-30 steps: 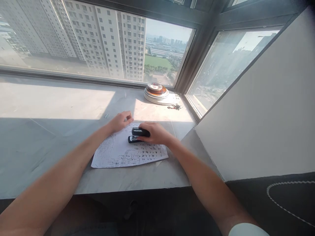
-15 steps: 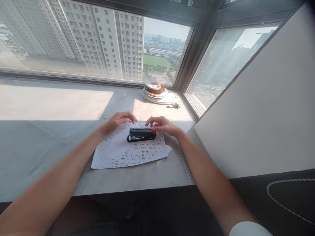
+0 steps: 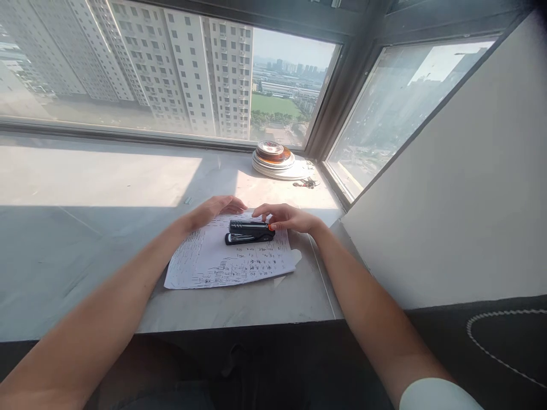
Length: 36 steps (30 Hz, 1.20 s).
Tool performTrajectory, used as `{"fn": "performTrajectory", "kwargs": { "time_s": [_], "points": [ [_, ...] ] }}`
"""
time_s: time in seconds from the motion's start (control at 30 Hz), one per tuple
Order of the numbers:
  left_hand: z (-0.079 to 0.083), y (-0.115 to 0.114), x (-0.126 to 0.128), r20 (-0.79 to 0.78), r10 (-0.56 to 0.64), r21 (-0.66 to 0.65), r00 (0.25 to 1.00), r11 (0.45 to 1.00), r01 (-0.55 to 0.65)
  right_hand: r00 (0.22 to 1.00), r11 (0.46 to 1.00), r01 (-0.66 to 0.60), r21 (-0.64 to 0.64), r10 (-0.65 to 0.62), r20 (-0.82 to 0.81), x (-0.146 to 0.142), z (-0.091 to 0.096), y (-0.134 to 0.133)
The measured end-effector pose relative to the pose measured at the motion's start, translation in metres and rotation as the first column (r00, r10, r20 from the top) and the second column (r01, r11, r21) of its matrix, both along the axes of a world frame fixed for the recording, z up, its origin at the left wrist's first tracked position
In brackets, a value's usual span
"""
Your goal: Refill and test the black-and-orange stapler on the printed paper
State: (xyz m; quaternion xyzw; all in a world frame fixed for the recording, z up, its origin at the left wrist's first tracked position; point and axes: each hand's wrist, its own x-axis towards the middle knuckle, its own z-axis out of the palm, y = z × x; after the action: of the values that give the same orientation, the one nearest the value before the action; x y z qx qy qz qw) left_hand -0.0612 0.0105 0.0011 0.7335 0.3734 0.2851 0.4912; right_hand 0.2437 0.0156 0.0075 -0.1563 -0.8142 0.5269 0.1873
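Note:
A black stapler point(image 3: 249, 232) with an orange end lies on a stack of printed paper sheets point(image 3: 231, 259) on the stone window ledge point(image 3: 106, 228). My right hand point(image 3: 288, 218) rests at the stapler's right end, fingers stretched out over the paper's far edge and touching the orange tip. My left hand point(image 3: 216, 208) lies flat on the paper's far left corner, fingers extended, holding nothing. Both forearms reach in from the bottom of the view.
A stack of plates point(image 3: 276, 160) with a brown patterned one on top stands in the far right corner by the window. A small dark bundle, maybe keys point(image 3: 306, 183), lies beside it. A white wall panel point(image 3: 448, 188) bounds the ledge on the right.
My right hand has let go of the stapler's top and now rests open at its right end. My left hand has flattened onto the paper.

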Motion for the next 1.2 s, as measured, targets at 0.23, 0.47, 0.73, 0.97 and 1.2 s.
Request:
{"fn": "performTrajectory", "kwargs": {
  "time_s": [0.23,0.47,0.73,0.97,1.2],
  "points": [
    [-0.001,-0.001,0.000,-0.035,0.026,0.027,0.999,0.999,-0.025,0.998,0.999,-0.029,0.044,0.027,0.049,0.001,0.008,-0.004],
    [0.000,-0.002,0.001,-0.044,0.020,0.049,0.999,0.999,-0.017,0.998,0.995,0.057,0.085,-0.057,-0.006,-0.005,0.004,-0.010],
    [0.004,-0.006,0.003,-0.020,0.018,0.067,1.000,0.998,-0.016,0.991,0.962,0.072,0.263,-0.098,0.087,-0.032,-0.002,-0.029],
    [0.001,-0.001,-0.001,0.233,0.084,-0.079,0.969,0.995,-0.067,0.938,0.890,0.347,0.297,-0.322,-0.130,-0.031,-0.004,-0.035],
    [-0.001,0.005,-0.004,0.411,0.064,-0.311,0.910,0.948,0.074,0.668,0.548,0.744,0.383,-0.595,-0.447,-0.042,-0.006,-0.038]
  ]
}}
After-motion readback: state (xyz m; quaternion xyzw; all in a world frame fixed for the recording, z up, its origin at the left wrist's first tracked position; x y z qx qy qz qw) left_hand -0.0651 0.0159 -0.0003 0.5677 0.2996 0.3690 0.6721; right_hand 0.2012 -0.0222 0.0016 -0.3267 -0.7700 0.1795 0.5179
